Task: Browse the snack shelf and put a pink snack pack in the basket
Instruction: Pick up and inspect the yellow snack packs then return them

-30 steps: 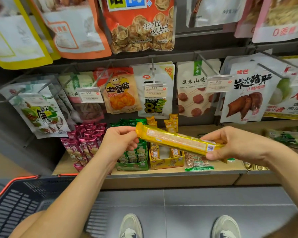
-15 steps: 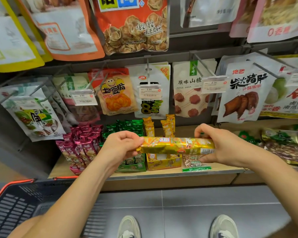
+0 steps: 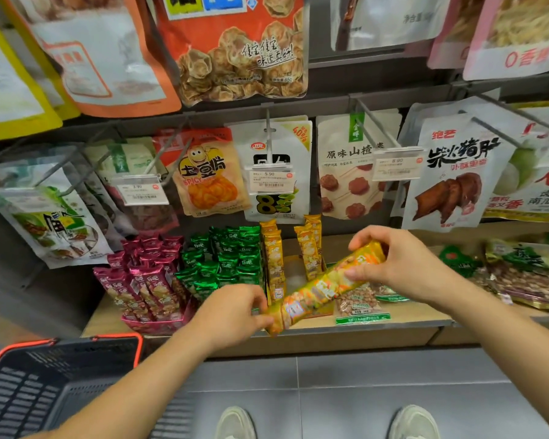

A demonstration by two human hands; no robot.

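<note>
At mid-frame I had the left hand (image 3: 232,315) pinching the lower end of a long yellow pack (image 3: 324,288), and the right hand (image 3: 400,264) curled round its upper end, so it slanted up to the right. The pink packs (image 3: 146,280) stood upright in their tray on the shelf (image 3: 330,340), left of centre, above the basket (image 3: 118,336) at lower left.

Yellow pack (image 3: 317,291) aslant between left hand (image 3: 232,315) and right hand (image 3: 403,264) (pink packs (image 3: 143,289) shelved)

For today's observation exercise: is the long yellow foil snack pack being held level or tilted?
Tilted. The long yellow foil snack pack slopes: the right hand grips its higher end, the left hand pinches its lower end.
</note>
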